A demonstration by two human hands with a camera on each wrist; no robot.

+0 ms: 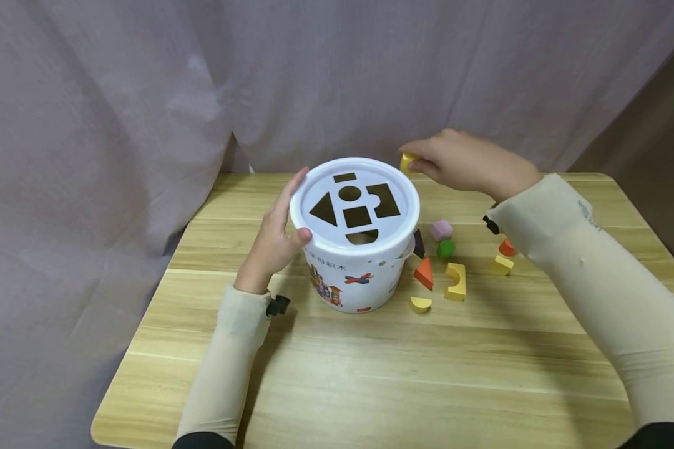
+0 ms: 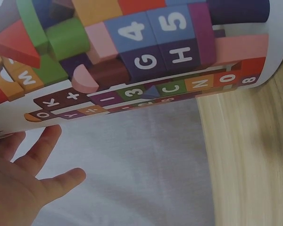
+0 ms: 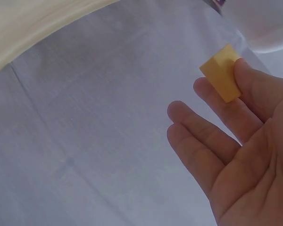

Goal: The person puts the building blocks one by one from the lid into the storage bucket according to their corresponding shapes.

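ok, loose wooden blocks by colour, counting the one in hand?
Yellow: 4, the block pinched in the right hand, an arch, a half-round, a small cube
Orange-red: 2, a triangle, a piece by the sleeve
Pink: 1
Green: 1
Dark purple: 1
Total: 9

bucket (image 1: 355, 262) on table (image 1: 404, 374) | left hand (image 1: 272, 240) at its left | loose blocks (image 1: 446, 271) right

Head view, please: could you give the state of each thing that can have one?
bucket: upright on the table, lid on.
left hand: fingers straight, pressed against the bucket's side.
right hand: pinches a yellow block beside the lid's far rim.
loose blocks: lying on the table.
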